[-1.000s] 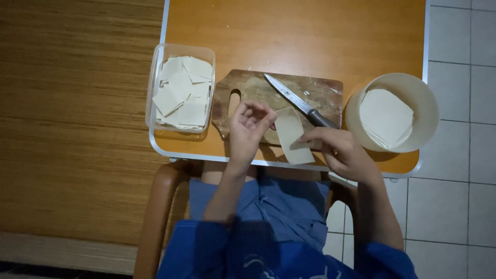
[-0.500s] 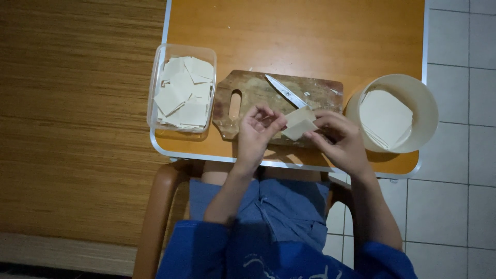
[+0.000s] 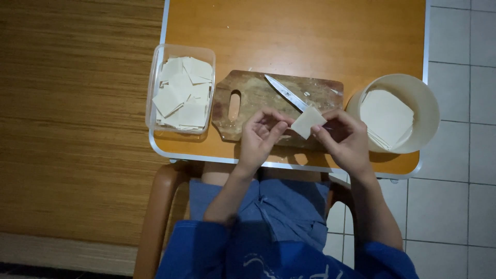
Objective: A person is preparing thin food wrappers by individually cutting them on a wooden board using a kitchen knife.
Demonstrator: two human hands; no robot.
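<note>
Both hands pinch one pale square sheet above a wooden board.

On the orange table (image 3: 310,36), the board (image 3: 248,98) carries a knife (image 3: 284,92); just over its near edge, the left hand (image 3: 261,137) and right hand (image 3: 346,139) hold the sheet (image 3: 308,122) between fingertips.

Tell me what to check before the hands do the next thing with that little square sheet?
1. Sheet held by both hands: ok, left hand and right hand pinch its edges.
2. Knife out of the hands: ok, it lies on the board.
3. Blade clear of fingers: cannot tell, its handle end is hidden behind the sheet.
4. Tray on the table: ok, it holds cut squares.
5. Bowl within reach: ok, beside the right hand, sheets inside.
</note>
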